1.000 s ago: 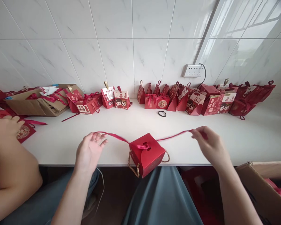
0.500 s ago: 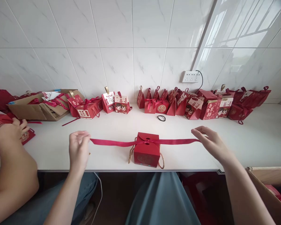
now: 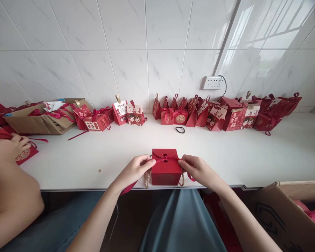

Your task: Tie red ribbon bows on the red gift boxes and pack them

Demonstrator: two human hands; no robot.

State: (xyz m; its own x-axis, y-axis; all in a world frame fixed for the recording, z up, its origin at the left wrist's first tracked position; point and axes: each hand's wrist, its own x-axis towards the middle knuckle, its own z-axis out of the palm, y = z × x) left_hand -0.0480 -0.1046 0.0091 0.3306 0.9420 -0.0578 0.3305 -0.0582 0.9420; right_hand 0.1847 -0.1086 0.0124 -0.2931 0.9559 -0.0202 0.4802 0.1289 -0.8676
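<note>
A red gift box [image 3: 166, 177] stands upright at the table's front edge, with twisted gold cord handles [image 3: 147, 179] hanging at its sides. A dark pink ribbon [image 3: 166, 159] crosses its top and is knotted in the middle. My left hand [image 3: 136, 170] pinches the ribbon just left of the knot, and the tail hangs below that hand over the edge. On the other side, my right hand [image 3: 196, 168] pinches the ribbon close to the box's right edge. Part of the right tail loops out under my fingers; the rest is hidden.
Decorated red boxes [image 3: 181, 117] line the wall. A cardboard tray [image 3: 36, 124] of ribbons sits at left, near a co-worker's hand [image 3: 9, 148] on a red box. A black hair tie [image 3: 180, 130] lies mid-table. At lower right stands a cardboard carton [image 3: 275, 206]; a power strip [image 3: 212, 83] is on the wall.
Both my hands have come inward from the stretched ribbon ends to beside the knot. The ribbon tails, straight out before, now hang slack. The box stays in about the same place.
</note>
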